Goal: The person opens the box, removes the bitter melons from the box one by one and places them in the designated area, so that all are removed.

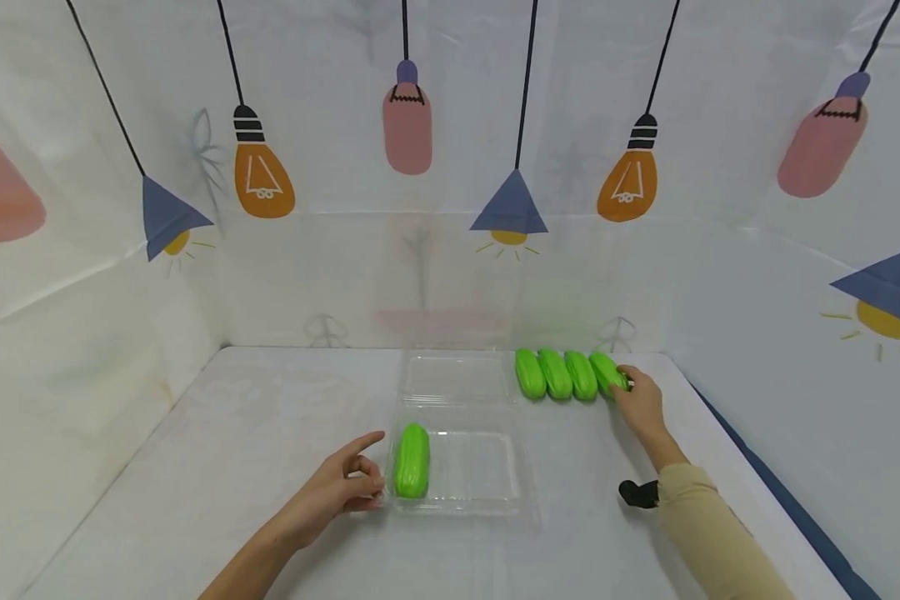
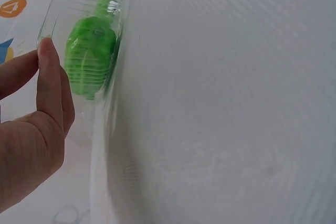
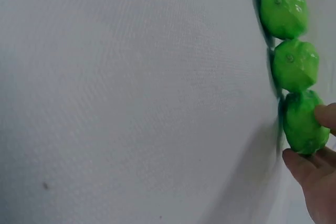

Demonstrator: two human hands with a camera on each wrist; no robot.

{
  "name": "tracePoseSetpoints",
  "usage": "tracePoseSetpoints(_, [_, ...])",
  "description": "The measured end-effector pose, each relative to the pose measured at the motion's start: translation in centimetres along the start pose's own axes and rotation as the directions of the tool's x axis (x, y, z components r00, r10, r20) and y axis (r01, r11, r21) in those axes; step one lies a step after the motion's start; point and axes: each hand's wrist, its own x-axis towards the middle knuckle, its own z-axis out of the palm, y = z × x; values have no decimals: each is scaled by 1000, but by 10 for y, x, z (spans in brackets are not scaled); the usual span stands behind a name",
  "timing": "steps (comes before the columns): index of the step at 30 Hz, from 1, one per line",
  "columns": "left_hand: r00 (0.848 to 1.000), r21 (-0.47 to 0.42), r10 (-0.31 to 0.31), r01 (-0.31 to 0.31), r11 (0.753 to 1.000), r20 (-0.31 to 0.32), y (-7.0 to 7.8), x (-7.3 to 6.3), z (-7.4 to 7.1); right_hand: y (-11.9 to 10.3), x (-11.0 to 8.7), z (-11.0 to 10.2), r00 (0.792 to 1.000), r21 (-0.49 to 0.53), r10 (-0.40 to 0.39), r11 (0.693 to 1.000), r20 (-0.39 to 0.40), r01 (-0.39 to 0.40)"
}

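Note:
An open clear plastic box (image 1: pixel 476 467) lies on the table, its lid (image 1: pixel 457 377) folded back toward the wall. One green toy cucumber (image 1: pixel 412 461) lies lengthwise along the box's left side. At that same side, my left hand (image 1: pixel 342 483) pinches the rim between thumb and fingers, index finger extended. Four abreast, more green cucumbers (image 1: pixel 557 374) sit to the right of the lid. My right hand (image 1: pixel 640 406) grips the rightmost cucumber (image 3: pixel 304 124), thumb on one side and fingers on the other; its neighbour (image 3: pixel 295 65) is right beside it.
The white-covered table (image 1: pixel 270 417) meets a white sheet wall (image 1: pixel 450 275) printed with hanging lamps at the back. A black strap end (image 1: pixel 637 494) sticks out beside the right sleeve (image 1: pixel 712 525). Sheeting also rises along the left and right sides.

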Motion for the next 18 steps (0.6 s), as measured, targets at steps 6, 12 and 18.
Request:
tracePoseSetpoints(6, [1000,2,3,-3,1000,-2,0,1,-1,2,-3,1,998,-23,37,999,55,-35])
tracePoseSetpoints(12, [1000,2,0,0,1000,-7,2,1,-1,4,-3,1,998,-31,17,999,68,-15])
tracePoseSetpoints(18, [1000,-1,5,-5,1000,-2,2,0,-1,5,-1,-2,996,-59,18,998,84,-13])
